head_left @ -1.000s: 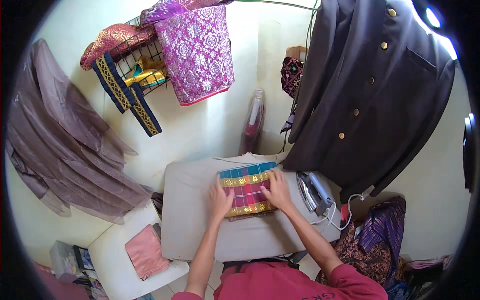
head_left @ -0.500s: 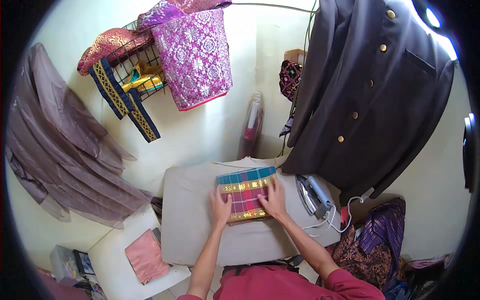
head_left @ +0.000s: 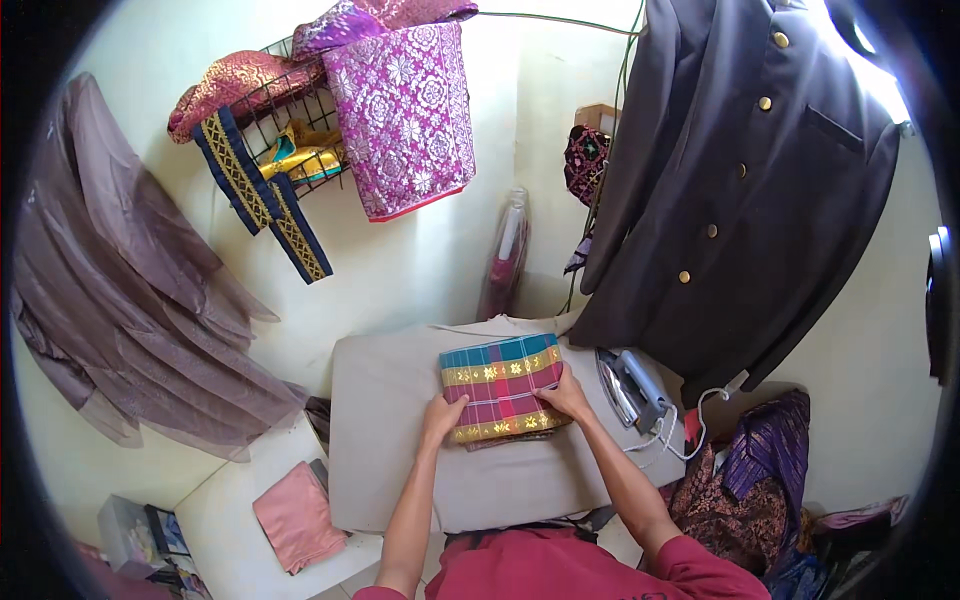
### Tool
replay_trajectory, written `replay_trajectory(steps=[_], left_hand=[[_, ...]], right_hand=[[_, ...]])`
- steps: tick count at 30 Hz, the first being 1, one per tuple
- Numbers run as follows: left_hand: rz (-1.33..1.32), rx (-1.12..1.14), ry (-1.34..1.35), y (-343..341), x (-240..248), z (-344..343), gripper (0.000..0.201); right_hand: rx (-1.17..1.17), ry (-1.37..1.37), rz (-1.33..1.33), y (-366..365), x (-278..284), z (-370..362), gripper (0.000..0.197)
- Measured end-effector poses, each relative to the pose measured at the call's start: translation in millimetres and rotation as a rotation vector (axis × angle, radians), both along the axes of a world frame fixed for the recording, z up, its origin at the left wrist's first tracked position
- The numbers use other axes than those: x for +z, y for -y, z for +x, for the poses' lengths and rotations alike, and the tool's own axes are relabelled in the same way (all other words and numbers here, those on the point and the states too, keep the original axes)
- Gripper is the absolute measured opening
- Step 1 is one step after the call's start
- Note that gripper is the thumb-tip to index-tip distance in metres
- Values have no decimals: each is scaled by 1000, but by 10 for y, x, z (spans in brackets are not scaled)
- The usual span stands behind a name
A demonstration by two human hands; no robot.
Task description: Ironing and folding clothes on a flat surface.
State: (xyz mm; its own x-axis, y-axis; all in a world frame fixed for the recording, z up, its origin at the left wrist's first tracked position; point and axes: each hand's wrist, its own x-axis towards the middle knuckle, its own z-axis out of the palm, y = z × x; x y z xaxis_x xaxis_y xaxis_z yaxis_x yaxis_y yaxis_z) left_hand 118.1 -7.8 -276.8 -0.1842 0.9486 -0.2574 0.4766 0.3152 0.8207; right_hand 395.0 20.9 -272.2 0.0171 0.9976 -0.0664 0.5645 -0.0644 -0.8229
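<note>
A folded plaid cloth (head_left: 503,388) in teal, maroon and red, with gold floral bands, lies on the padded grey ironing board (head_left: 385,430). My left hand (head_left: 442,416) grips its left edge, thumb on top and fingers out of sight beneath. On the opposite edge my right hand (head_left: 568,396) holds the cloth the same way. Below the front edge of the cloth a darker brownish layer peeks out. To the right of my right hand, an iron (head_left: 640,388) with a blue-grey body rests on the board, its white cord (head_left: 668,437) looping beside it.
A dark jacket (head_left: 740,200) with gold buttons hangs over the board's right side. Left of the board, a white surface (head_left: 215,500) bears a folded pink cloth (head_left: 299,518). A wire basket (head_left: 318,110) with fabrics hangs on the wall. Patterned cloths (head_left: 735,500) are heaped at lower right.
My hands have gone from lying spread flat on the cloth to gripping its two side edges. The whole view has shifted slightly.
</note>
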Motion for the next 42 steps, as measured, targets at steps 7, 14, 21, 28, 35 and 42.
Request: replay_trajectory(steps=[7,14,21,28,35,42], left_hand=[[48,-43,54,-207,-333,-121,46],[145,-76,119,-161,-255,-127,59],[130,-124,236,67,-258,-306,67],[334,-113,-29,106,-30,-239,72],[472,-288,-378,-868,-52,-295,55],[211,-434,-621,-1410,-368,-179,72]], right_hand=[[-57,91,150,67,26,-147,78],[-16,159,283,128,156,-196,85],[-56,-45,236,549,214,-289,93],[-146,548,65,536,125,-366,101],[118,501,296,-532,154,-284,48],[297,677,49,-1229,-84,-408,60]])
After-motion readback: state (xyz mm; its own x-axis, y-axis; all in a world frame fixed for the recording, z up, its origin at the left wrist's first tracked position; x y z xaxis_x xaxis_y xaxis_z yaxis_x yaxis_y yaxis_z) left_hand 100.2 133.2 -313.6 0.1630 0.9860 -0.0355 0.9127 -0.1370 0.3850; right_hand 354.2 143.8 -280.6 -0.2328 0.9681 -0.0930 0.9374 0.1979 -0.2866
